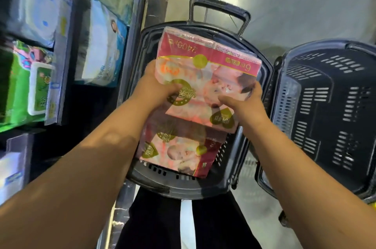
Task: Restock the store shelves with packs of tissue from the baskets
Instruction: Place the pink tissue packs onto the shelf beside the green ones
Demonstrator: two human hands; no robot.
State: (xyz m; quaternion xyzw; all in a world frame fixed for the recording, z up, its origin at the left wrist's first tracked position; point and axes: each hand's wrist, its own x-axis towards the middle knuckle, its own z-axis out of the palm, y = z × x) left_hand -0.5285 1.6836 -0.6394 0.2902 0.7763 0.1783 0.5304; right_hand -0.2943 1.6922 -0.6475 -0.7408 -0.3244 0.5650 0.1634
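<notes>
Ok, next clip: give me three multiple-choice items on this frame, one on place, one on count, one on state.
1. Where are the shelves?
A. person's left
B. person's right
C. behind the baskets

2. How many baskets show?
A. one
B. two
C. three

3. The top tissue pack is:
A. on a shelf
B. on the floor
C. held in both hands

Key: 1 A, stocked shelves fill the left edge. 2 B, the near basket with packs and the right basket, which looks empty. 3 C, left hand and right hand grip it above a second pack.
</notes>
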